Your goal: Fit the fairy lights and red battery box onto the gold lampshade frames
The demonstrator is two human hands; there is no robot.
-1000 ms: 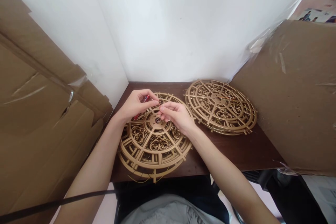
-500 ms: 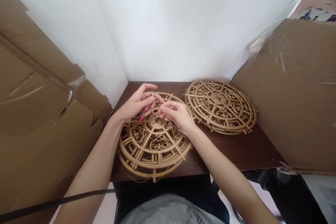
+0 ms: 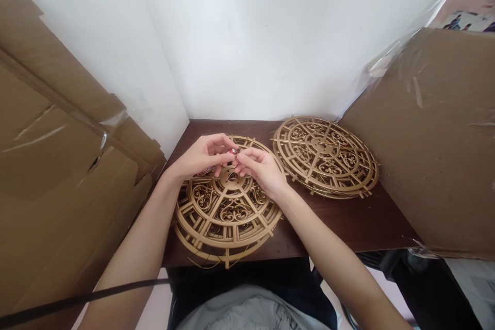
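Above the middle of a stack of round gold lattice discs (image 3: 233,215), both my hands meet with fingertips close together. My left hand (image 3: 204,157) is closed on a slim red-and-white stick-like item (image 3: 232,151); most of it is hidden behind the fingers, so its kind is unclear. From the right, my right hand (image 3: 261,167) pinches a thin gold wire (image 3: 233,169) that seems to rise from the disc's centre. The wire's upper end is lost among the fingers.
Another stack of gold discs (image 3: 325,157) lies to the right on the dark brown tabletop (image 3: 332,221). Cardboard stands on the left (image 3: 58,165) and right (image 3: 436,139). A white wall (image 3: 263,51) rises behind. A dark strap (image 3: 96,294) crosses at lower left.
My left hand has moved right and slightly down, bringing the red item's tip to my right fingertips. The right hand has stayed nearly still.
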